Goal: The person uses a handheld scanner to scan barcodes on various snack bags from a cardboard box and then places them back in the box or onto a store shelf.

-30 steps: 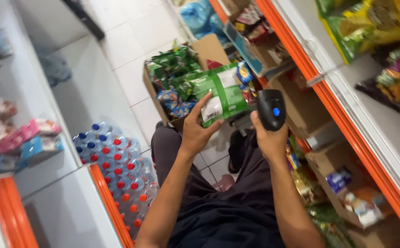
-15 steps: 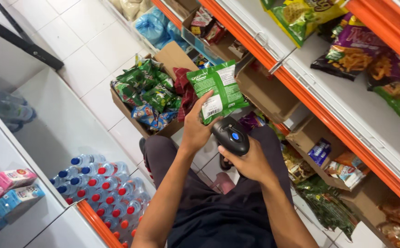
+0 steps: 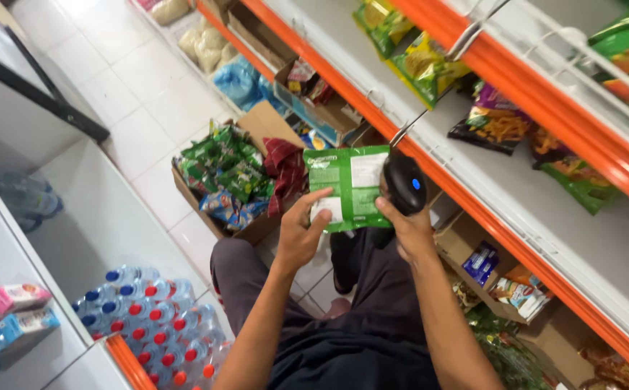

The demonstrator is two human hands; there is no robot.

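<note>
My left hand (image 3: 302,235) holds a green snack packet (image 3: 347,186) by its lower left corner, its back side with a white label facing me. My right hand (image 3: 408,230) grips a black handheld scanner (image 3: 404,182) with a small blue light, raised right beside the packet's right edge. Both hands are in front of my lap, above my dark trousers.
An open cardboard box (image 3: 256,126) full of green and blue snack packets sits on the tiled floor ahead. Orange-edged shelves (image 3: 487,217) with snack bags run along the right. Packs of water bottles (image 3: 148,318) and white shelving (image 3: 90,217) stand at the left.
The scanner has come up from below the packet to beside its right edge. The packet is lower and more upright in my left hand; the camera view has shifted.
</note>
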